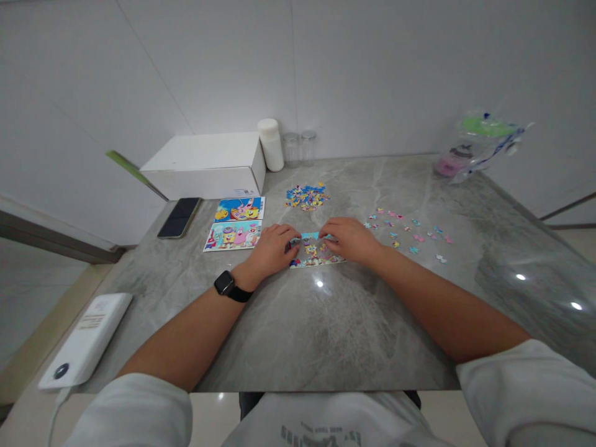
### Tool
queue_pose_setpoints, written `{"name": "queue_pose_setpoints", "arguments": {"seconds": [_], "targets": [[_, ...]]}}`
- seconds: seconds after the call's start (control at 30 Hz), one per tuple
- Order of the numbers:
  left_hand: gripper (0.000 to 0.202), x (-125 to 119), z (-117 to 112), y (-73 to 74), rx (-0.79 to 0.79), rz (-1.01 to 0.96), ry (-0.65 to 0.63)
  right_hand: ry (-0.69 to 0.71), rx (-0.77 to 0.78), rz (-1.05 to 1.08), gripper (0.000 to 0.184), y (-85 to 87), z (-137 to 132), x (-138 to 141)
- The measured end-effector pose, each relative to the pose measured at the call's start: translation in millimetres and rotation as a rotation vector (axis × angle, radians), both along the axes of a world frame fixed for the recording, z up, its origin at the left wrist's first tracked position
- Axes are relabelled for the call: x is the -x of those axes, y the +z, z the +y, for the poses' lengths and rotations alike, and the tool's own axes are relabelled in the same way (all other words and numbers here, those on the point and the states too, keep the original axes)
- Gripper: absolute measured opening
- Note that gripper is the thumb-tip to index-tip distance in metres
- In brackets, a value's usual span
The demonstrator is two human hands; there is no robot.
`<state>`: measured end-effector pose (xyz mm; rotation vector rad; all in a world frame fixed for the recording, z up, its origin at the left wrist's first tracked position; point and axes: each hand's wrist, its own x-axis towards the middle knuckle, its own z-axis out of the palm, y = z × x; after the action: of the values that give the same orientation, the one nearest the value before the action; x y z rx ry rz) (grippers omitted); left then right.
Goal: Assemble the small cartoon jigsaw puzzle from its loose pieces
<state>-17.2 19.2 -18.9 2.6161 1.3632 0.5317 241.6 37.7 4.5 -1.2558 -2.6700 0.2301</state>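
Observation:
A small, partly assembled jigsaw puzzle [313, 253] lies flat in front of me, with colourful cartoon figures and a pale lower edge. At its left edge, my left hand [275, 249] has its fingers curled and gripping the side. My right hand [348, 239] reaches over the upper right part, fingers bent and drawn together on the surface. Whatever may be between those fingertips is hidden. Left of the puzzle are two printed picture cards, a blue card [239, 210] above a turquoise card [233, 236]. Loose jigsaw pieces [413, 238] lie scattered to the right.
A heap of jigsaw pieces [307, 197] sits behind the puzzle. Farther back stand a white box [205, 164], a white bottle [270, 146] and two clear glasses [299, 149]. A phone [180, 218] and a white power bank [88, 338] are left; a plastic bag [475, 149] is back right.

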Motion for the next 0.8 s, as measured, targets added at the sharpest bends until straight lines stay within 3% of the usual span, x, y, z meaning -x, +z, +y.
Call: {"name": "queue_pose_setpoints", "arguments": {"seconds": [0.33,0.8], "targets": [[0.02,-3.3,-2.6,0.6,-0.014,-0.035,-0.132,-0.015,0.108,-0.127,0.026,2.9,0.7,-5.8],[0.029,1.6,5.4,-9.2,-0.044,-0.023,-0.003,0.026,0.118,-0.128,0.024,-3.7,5.3,-8.8]]}}
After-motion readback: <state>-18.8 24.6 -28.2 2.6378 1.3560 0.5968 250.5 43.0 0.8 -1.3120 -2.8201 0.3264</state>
